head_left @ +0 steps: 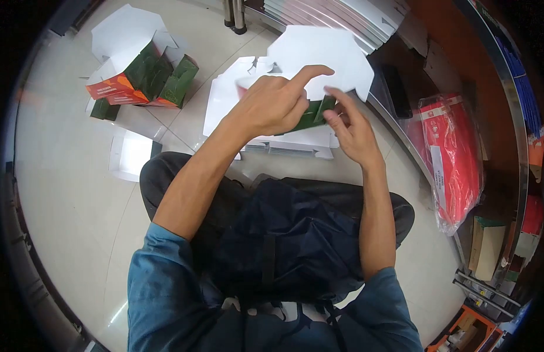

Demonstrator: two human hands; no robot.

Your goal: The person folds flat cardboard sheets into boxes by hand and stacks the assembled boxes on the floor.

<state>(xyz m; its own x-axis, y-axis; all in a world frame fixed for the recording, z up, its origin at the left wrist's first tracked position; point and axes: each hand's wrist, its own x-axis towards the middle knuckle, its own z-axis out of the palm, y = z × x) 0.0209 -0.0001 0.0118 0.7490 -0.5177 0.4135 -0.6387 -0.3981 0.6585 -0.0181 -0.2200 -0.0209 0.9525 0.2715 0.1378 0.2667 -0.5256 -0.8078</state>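
A partly folded cardboard box [319, 53], white inside and green outside, is in front of me with its wide white flap pointing away. My left hand [272, 105] is at its left part, index finger stretched over the white inside and the other fingers curled against the green side. My right hand [355, 129] has the green flap at the right corner between thumb and fingers. Underneath lies a stack of flat white cardboard blanks [219, 108]. The left hand's palm side is hidden.
Folded green and orange boxes [137, 76] stand on the floor at the left, near a small white open box [131, 155]. Right of me are a shelf edge [401, 138], a plastic-wrapped red pack [451, 158] and a dark phone-like object [396, 91]. More stacked sheets [325, 20] lie behind.
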